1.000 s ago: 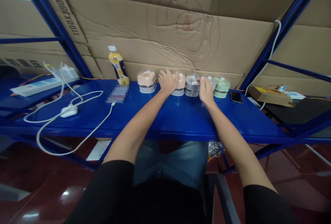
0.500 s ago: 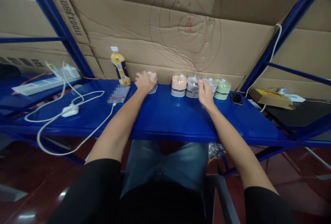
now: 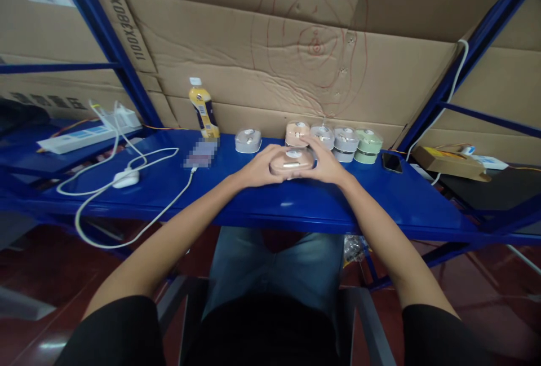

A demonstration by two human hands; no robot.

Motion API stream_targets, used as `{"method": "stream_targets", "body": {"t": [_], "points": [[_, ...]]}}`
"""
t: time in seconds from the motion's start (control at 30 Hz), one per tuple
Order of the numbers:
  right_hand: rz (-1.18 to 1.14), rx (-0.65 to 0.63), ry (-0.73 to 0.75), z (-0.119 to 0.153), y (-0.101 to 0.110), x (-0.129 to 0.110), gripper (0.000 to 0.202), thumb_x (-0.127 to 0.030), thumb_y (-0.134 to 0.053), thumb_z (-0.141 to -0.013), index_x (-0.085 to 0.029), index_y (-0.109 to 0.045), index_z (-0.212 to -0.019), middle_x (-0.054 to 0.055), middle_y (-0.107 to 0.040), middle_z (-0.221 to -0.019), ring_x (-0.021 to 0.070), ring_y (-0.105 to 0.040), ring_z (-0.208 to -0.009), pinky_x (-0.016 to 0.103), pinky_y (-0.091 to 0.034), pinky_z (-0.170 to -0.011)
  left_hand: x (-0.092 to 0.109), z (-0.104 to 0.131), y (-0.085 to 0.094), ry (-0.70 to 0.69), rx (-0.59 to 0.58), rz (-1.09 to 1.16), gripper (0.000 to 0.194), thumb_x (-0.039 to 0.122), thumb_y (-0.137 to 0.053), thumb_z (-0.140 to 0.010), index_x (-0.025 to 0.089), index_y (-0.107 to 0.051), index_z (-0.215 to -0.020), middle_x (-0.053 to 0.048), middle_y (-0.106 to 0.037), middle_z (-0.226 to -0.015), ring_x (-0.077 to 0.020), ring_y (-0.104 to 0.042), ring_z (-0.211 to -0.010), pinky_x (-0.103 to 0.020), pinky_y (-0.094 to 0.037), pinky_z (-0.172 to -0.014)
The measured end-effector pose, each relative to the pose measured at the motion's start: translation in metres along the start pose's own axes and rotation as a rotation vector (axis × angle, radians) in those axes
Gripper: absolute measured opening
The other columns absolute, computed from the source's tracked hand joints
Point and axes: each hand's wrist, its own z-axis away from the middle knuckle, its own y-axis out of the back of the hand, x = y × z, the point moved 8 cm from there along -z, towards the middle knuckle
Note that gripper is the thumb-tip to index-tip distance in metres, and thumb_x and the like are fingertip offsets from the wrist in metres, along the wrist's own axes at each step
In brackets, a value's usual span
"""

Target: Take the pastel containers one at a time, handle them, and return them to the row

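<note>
Container (image 3: 291, 163) of peach color with a clear top is clamped between a person's left hand (image 3: 258, 170) and right hand (image 3: 328, 166), fingers curved around its sides at the middle of a blue counter (image 3: 270, 205); whether its base touches the surface cannot be told. Just behind, partly hidden by the right hand, stand a peach stack (image 3: 297, 128) and a gray stack (image 3: 323, 135), with a lavender-gray stack (image 3: 345, 139) and a green stack (image 3: 368, 141) to the right. A single gray tub (image 3: 248, 140) sits apart at left, near a yellow-and-dark bottle (image 3: 203, 109) against the cardboard (image 3: 203, 39).
</note>
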Motion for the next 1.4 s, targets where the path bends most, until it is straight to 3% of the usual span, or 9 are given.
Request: {"method": "stream_targets", "body": {"t": [0.17, 0.27, 0.4, 0.57, 0.73, 0.97, 1.13, 1.27, 1.4], "points": [[-0.031, -0.308, -0.026, 0.005, -0.038, -0.010, 0.108, -0.069, -0.094, -0.070, -0.023, -0.056, -0.160, 0.017, -0.066, -0.155, 0.0422, -0.064, -0.142, 0.059, -0.051, -0.121, -0.003, 0.007, -0.027, 0.036, -0.082, 0.145, 0.091, 0.042, -0.090, -0.073, 0.022, -0.054, -0.154, -0.017, -0.065, -0.152, -0.0405, -0.064, -0.139, -0.060, -0.050, -0.121], [-0.030, -0.297, -0.067, 0.005, -0.036, -0.007, 0.103, -0.068, -0.093, -0.072, -0.021, -0.060, -0.157, 0.017, -0.072, -0.145, 0.0405, -0.070, -0.130, 0.058, -0.056, -0.114, -0.012, 0.011, -0.029, 0.101, -0.084, 0.202, 0.104, 0.042, -0.090, -0.070, 0.021, -0.044, -0.161, -0.019, -0.064, -0.153, -0.0413, -0.066, -0.139, -0.060, -0.053, -0.118], [-0.005, -0.177, -0.205, 0.005, -0.010, 0.017, 0.092, -0.069, -0.084, -0.080, -0.018, -0.062, -0.153, 0.018, -0.075, -0.139, 0.0387, -0.074, -0.120, 0.059, -0.059, -0.107, -0.019, 0.016, -0.025, 0.156, -0.089, 0.166, 0.117, 0.041, -0.091, -0.069, 0.018, -0.034, -0.169, -0.022, -0.061, -0.154, -0.0423, -0.063, -0.140, -0.061, -0.053, -0.118], [0.051, -0.015, -0.376, 0.010, 0.029, 0.054, 0.085, -0.072, -0.081, -0.081, -0.021, -0.067, -0.147, 0.017, -0.078, -0.129, 0.0402, -0.073, -0.116, 0.061, -0.059, -0.105, -0.001, 0.019, -0.033, 0.049, -0.184, 0.067, 0.071, 0.037, -0.078, -0.088, 0.025, -0.063, -0.156, -0.015, -0.059, -0.147, -0.0365, -0.059, -0.142, -0.059, -0.046, -0.126], [0.037, 0.002, -0.437, 0.012, 0.033, 0.069, 0.094, -0.074, -0.082, -0.077, -0.018, -0.065, -0.150, 0.019, -0.077, -0.132, 0.0423, -0.073, -0.119, 0.063, -0.058, -0.107, 0.003, 0.016, -0.033, 0.017, -0.164, 0.061, 0.046, 0.038, -0.071, -0.096, 0.025, -0.078, -0.139, -0.014, -0.059, -0.141, -0.0343, -0.057, -0.142, -0.058, -0.046, -0.127], [0.079, -0.006, -0.472, 0.013, 0.041, 0.076, 0.087, -0.073, -0.083, -0.079, -0.019, -0.068, -0.145, 0.021, -0.076, -0.135, 0.0452, -0.073, -0.125, 0.068, -0.056, -0.110, -0.055, 0.024, 0.013, 0.282, 0.077, -0.030, 0.049, 0.053, -0.065, -0.096, 0.020, -0.079, -0.128, -0.015, -0.066, -0.138, -0.0355, -0.064, -0.133, -0.059, -0.049, -0.123], [0.137, -0.178, -0.568, 0.020, 0.034, 0.089, 0.081, -0.070, -0.092, -0.075, -0.020, -0.074, -0.136, 0.020, -0.077, -0.134, 0.0459, -0.074, -0.125, 0.068, -0.058, -0.111, -0.080, 0.032, 0.019, 0.415, 0.046, -0.099, 0.049, 0.051, -0.067, -0.090, 0.017, -0.079, -0.123, -0.016, -0.072, -0.131, -0.0367, -0.065, -0.132, -0.059, -0.049, -0.122], [0.127, -0.209, -0.558, 0.021, 0.030, 0.087, 0.081, -0.069, -0.094, -0.073, -0.020, -0.076, -0.136, 0.020, -0.078, -0.134, 0.0453, -0.075, -0.124, 0.067, -0.059, -0.110, -0.064, 0.028, 0.015, 0.336, 0.070, -0.062, 0.050, 0.053, -0.067, -0.093, 0.018, -0.076, -0.128, -0.016, -0.072, -0.135, -0.0357, -0.065, -0.134, -0.059, -0.048, -0.123], [0.007, -0.118, -0.294, 0.008, 0.028, 0.053, 0.085, -0.065, -0.092, -0.075, -0.024, -0.071, -0.146, 0.015, -0.073, -0.149, 0.0413, -0.070, -0.135, 0.064, -0.054, -0.118, -0.033, 0.021, 0.004, 0.173, 0.088, 0.011, 0.067, 0.054, -0.073, -0.091, 0.017, -0.063, -0.146, -0.018, -0.066, -0.150, -0.0369, -0.062, -0.141, -0.057, -0.047, -0.124]]}}
